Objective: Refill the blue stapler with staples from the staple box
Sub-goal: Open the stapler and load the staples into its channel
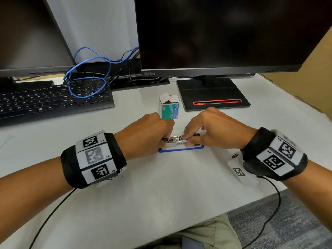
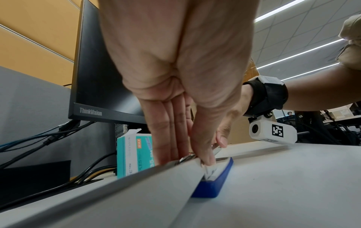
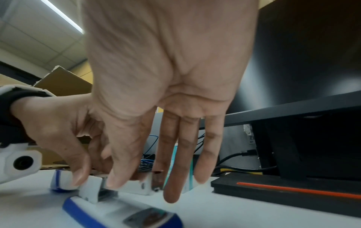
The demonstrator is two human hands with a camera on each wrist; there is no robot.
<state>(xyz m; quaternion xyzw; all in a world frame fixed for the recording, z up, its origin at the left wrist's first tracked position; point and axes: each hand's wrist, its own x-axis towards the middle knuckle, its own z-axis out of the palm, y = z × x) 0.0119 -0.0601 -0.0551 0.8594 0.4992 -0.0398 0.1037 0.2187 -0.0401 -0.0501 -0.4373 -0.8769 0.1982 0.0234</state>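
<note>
The blue stapler (image 1: 180, 149) lies opened out on the white worktop (image 1: 161, 186), just in front of the staple box (image 1: 169, 108), its blue-edged base flat on the surface and its metal magazine (image 1: 177, 139) lifted above the base. Both hands meet over it. The left hand (image 1: 149, 132) grips the end of the stapler farther from the monitor stand, fingers and thumb curled down onto the metal part; from the left wrist view the thumb tip (image 2: 208, 160) presses at the white inner piece above the blue base (image 2: 215, 183). The right hand (image 1: 213, 130) pinches the magazine from the other end, thumb (image 3: 117, 177) and forefinger closed on the white and metal body while the remaining fingers (image 3: 171, 185) hang straight down behind it. Whether a strip of staples sits between those fingers cannot be told.

The staple box stands upright behind the stapler, white flaps open at the top, teal label facing the person, just beside the black monitor stand (image 1: 213, 94) with its red-outlined slot. Above the stand is a dark ThinkVision monitor (image 1: 224, 33). Well to the other side of the staple box lies a black keyboard (image 1: 53, 99) with a looped blue cable (image 1: 86, 69) resting over its far corner, below a second dark monitor (image 1: 30, 33)
</note>
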